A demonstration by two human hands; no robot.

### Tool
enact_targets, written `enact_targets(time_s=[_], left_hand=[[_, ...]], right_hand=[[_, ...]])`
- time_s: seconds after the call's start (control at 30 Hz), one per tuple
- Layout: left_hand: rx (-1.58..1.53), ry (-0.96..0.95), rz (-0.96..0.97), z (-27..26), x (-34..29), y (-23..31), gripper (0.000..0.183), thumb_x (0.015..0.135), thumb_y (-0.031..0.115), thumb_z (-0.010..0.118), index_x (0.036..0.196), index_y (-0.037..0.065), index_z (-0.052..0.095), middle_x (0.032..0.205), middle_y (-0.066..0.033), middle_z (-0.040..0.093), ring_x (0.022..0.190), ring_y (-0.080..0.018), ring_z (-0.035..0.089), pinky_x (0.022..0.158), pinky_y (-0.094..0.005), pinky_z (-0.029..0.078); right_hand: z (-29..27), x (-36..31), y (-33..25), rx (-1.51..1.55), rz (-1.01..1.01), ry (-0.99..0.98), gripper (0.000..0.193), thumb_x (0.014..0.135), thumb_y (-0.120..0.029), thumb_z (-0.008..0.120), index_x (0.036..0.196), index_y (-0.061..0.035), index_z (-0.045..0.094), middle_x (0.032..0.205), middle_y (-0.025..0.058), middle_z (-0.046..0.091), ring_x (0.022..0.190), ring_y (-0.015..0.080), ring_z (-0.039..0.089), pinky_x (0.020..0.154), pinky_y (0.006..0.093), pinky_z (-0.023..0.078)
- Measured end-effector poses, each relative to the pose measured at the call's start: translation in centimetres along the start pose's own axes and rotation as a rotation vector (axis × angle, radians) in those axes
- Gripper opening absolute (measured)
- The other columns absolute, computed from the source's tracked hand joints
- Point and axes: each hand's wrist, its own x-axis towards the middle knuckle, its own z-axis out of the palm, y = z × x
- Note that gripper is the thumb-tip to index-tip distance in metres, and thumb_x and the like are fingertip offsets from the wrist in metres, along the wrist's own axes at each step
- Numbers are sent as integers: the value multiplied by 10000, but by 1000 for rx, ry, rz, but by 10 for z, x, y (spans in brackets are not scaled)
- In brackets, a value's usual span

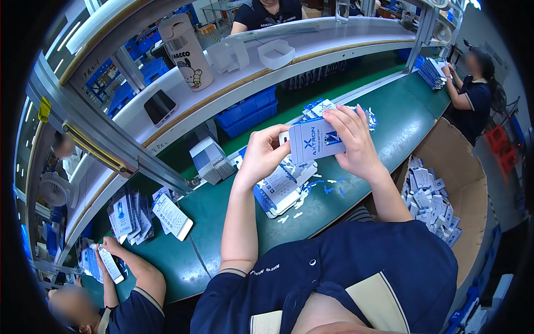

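Observation:
Between both hands, above the bench, is a flat blue-and-white printed carton (309, 149). My right hand (356, 139) grips its right side, fingers over the top and thumb underneath. At the left edge my left hand (262, 155) pinches the carton's end with thumb and forefinger, by a small slot or tab. Below lies a stack of similar flat cartons (276, 192), with blue and white paper scraps (303, 196) strewn beside it. More printed cartons (318, 107) and scraps lie behind the right hand, partly hidden by it.
Flat cartons (172, 214) and a carton stack (210, 160) stand left on the green bench (356, 186). A large cardboard box (470, 183) of cartons is at right. The shelf ahead holds a tumbler (186, 53) and a phone (160, 106). Co-workers sit left, right and opposite.

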Motion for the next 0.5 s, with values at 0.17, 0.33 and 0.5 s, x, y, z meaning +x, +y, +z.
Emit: enact_targets(time_s=[0.17,0.33,0.5], left_hand=[[134,-3,13,-4,-1,-2,237,830,22,645,1054,-54,651,775,1,631,682,-31,547,592,-194,444],[149,-8,-28,-4,-2,8,250,805,8,640,1047,-52,655,746,21,608,661,-19,513,581,-188,422],[236,-18,64,-5,0,-2,165,794,58,642,926,-42,647,728,-39,623,661,-73,537,579,-238,431]], right_hand=[[-4,2,-2,0,-38,-7,739,620,81,624,1313,-128,471,1332,47,496,1295,272,409,1105,514,228],[-8,4,-4,-33,-70,-26,731,623,86,621,1307,-128,479,1339,41,493,1289,268,417,1104,508,232],[-8,3,-3,-41,-80,-22,734,621,93,615,1307,-132,483,1341,39,492,1289,268,416,1104,507,233]])
